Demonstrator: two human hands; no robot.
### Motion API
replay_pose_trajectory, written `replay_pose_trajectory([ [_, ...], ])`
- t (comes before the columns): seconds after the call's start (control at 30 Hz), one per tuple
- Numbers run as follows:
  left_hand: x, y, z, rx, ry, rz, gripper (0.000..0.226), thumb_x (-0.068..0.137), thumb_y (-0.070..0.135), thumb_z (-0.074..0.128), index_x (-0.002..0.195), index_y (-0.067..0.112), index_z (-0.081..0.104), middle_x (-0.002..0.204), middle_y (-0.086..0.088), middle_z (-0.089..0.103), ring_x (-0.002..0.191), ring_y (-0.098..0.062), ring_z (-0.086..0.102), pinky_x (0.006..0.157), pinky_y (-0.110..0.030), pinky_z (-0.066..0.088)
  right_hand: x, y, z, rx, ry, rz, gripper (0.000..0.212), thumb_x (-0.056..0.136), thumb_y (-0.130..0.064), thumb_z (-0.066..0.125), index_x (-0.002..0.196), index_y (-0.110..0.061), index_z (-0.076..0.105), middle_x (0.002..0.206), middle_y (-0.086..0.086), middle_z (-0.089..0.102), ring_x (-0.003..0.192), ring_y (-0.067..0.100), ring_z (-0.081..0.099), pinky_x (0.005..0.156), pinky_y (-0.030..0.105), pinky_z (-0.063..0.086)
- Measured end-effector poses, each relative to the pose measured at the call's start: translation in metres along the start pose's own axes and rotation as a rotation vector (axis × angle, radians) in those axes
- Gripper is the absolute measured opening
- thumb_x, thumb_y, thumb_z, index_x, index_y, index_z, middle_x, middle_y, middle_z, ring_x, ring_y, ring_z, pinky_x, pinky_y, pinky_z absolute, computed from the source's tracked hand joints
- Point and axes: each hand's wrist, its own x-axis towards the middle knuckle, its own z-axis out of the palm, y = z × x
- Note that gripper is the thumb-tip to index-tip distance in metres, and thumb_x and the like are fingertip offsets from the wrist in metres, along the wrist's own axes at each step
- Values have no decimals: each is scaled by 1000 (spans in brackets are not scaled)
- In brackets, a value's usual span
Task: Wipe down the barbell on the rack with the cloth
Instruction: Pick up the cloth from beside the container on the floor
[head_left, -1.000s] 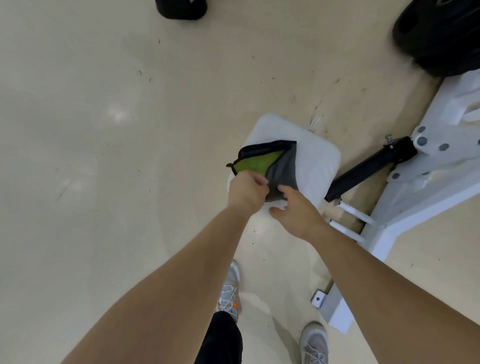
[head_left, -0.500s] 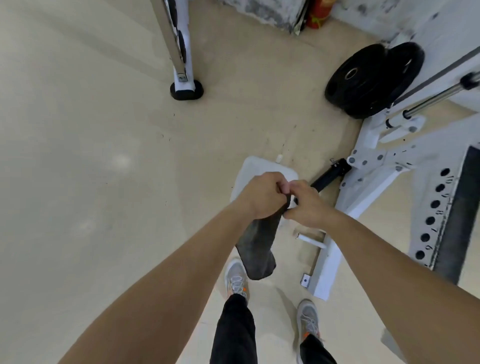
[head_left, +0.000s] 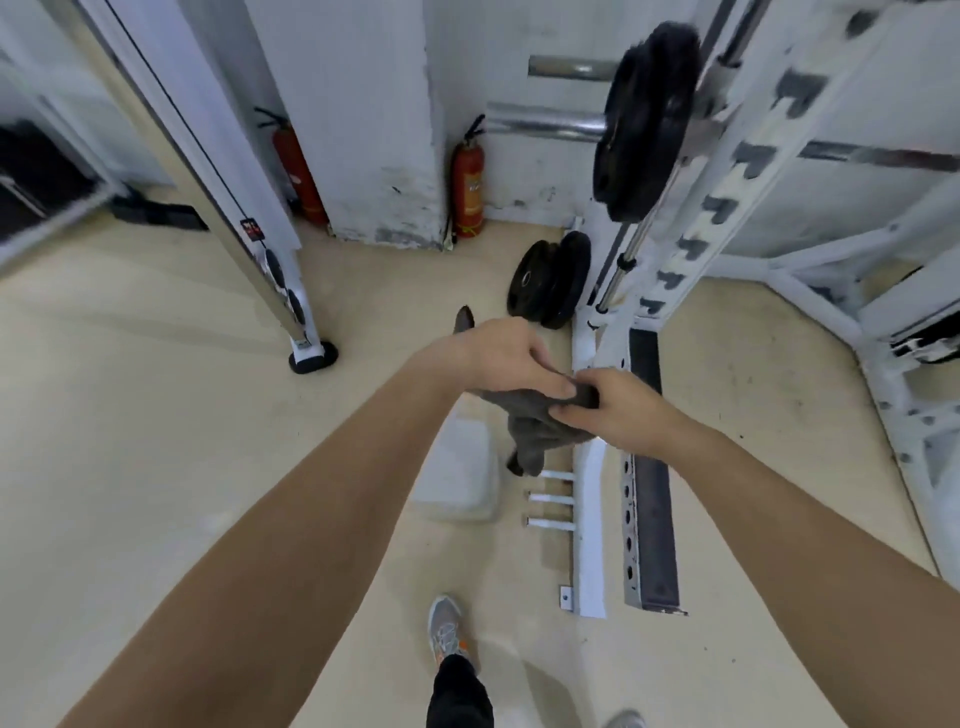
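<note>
Fingers (head_left: 551, 382) of the left hand (head_left: 506, 353) and right hand (head_left: 621, 410) pinch a dark cloth (head_left: 535, 431) between them — its loose end hangs above a white pad (head_left: 457, 473) on the floor (head_left: 156, 415). The barbell (head_left: 545, 127) sits up on the rack (head_left: 748, 171), well apart from the cloth, a black plate (head_left: 647, 119) on it.

2 hands (head_left: 511, 358) (head_left: 623, 413), 1 cloth (head_left: 535, 439), 2 fire extinguishers (head_left: 297, 166) (head_left: 467, 189)

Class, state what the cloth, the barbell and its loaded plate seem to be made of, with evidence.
Grey cloth: soft matte fabric; it hangs limp. Shiny barbell: bare metal, probably chromed steel, by its bright streaks. Black plate: dull, perhaps rubber-coated; blur leaves it open.
</note>
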Motion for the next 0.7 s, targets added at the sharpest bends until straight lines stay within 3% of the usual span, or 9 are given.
replay_pose_trajectory([
  [0.1, 0, 91, 9, 220, 22, 146, 17, 86, 34, 75, 85, 17, 74, 66, 9, 62, 58, -5, 55, 48, -11, 37, -58, 41, -49, 88, 127, 4, 20, 83, -35, 75, 85, -18, 64, 73, 2, 67, 65, 17, 62, 58, 34, 46],
  [0.2, 7, 180, 39, 303, 142, 288, 13, 90, 32, 71, 94, 20, 74, 80, 12, 64, 73, -4, 57, 61, -21, 40, -117, 91, -88, 180, 212, -3, 15, 82, -17, 74, 93, -21, 65, 86, -1, 71, 77, 17, 67, 64, 31, 53],
  [0.27, 14, 234, 63, 300, 222, 358, 14, 90, 30, 71, 99, 20, 75, 91, 8, 67, 88, -12, 61, 72, -27, 43, -152, 130, -107, 192, 278, 10, 16, 81, -13, 72, 94, -17, 63, 88, -1, 70, 79, 18, 66, 68, 34, 55],
  [0.33, 18, 283, 81, 239, 313, 412, 16, 90, 28, 71, 101, 17, 75, 98, 4, 70, 95, -13, 61, 80, -28, 46, -187, 175, -124, 250, 345, 81, 17, 82, -15, 72, 87, -9, 57, 83, 2, 66, 78, 23, 63, 72, 39, 51],
  [0.5, 18, 384, 98, 10, 455, 525, 12, 91, 27, 69, 100, 20, 75, 95, 7, 71, 91, -1, 62, 79, -18, 47, -278, 268, -149, 451, 334, 187, 27, 95, -15, 63, 73, -13, 48, 72, 2, 47, 73, 21, 45, 67, 32, 32],
  [0.6, 28, 430, 108, -75, 449, 555, 13, 92, 28, 69, 97, 17, 74, 92, 3, 71, 90, -10, 65, 82, -27, 52, -318, 304, -166, 503, 335, 298, 26, 100, -25, 55, 78, -13, 50, 79, -2, 53, 77, 17, 49, 71, 28, 36],
  [0.7, 50, 461, 116, -58, 468, 521, 19, 93, 33, 66, 100, 16, 69, 95, -1, 70, 94, -18, 65, 85, -37, 53, -331, 327, -200, 577, 539, 380, 38, 101, -47, 41, 91, -13, 53, 90, 3, 60, 82, 21, 58, 80, 39, 48],
])
